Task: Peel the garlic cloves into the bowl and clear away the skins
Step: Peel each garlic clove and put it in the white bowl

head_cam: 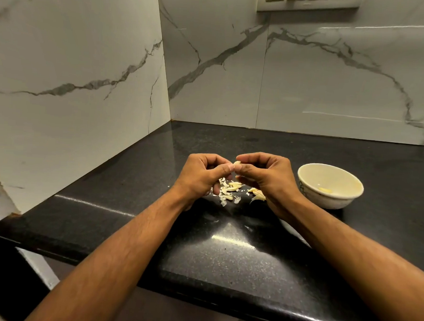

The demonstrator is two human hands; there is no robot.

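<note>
1. The left hand (202, 177) and the right hand (267, 176) meet above the black counter (224, 260), fingers curled.
2. Both hands pinch one garlic clove (237, 163) between their fingertips.
3. Under the hands, a small heap of skins and cloves (231, 190) lies on the counter.
4. The bowl (327, 204) stands just beside the right hand, on its right, with a pale peeled piece (325, 190) inside.
5. Marble walls (87, 66) close the corner behind.

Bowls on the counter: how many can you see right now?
1. The bowl stands on the black counter, to the right of the right hand. No other bowl shows.
</note>
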